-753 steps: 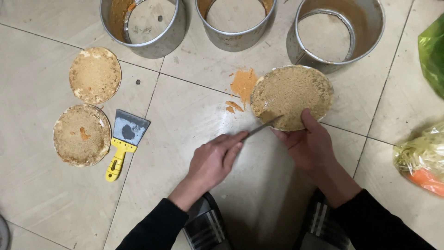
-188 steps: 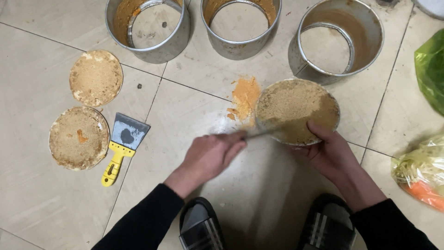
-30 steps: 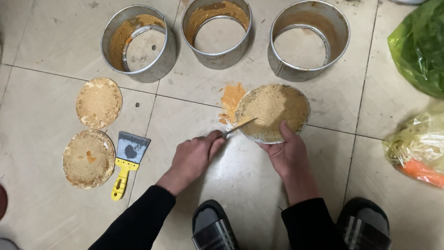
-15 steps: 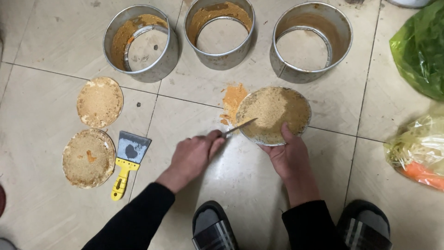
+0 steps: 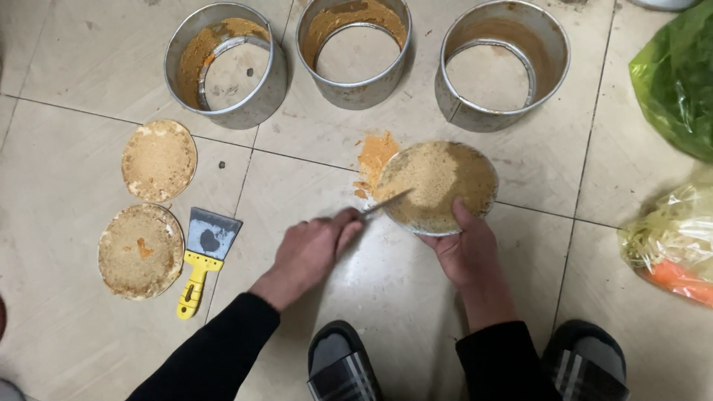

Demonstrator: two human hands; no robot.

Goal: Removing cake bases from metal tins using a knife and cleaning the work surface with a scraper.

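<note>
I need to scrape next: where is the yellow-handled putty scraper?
In the head view, the yellow-handled metal scraper lies on the tiled floor, left of the left hand.

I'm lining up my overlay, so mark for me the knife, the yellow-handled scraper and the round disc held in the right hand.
knife (image 5: 386,202): head view, on the bare blade over the disc's edge.
yellow-handled scraper (image 5: 212,232): head view, on the metal blade.
round disc (image 5: 438,178): head view, on its crumb-coated face.
right hand (image 5: 466,249): head view, on the back of the hand.

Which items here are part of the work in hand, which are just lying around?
In hand: left hand, knife, right hand, crusted round disc, orange scrapings.
Lying about: yellow-handled scraper, green bag, bag with carrot.
</note>
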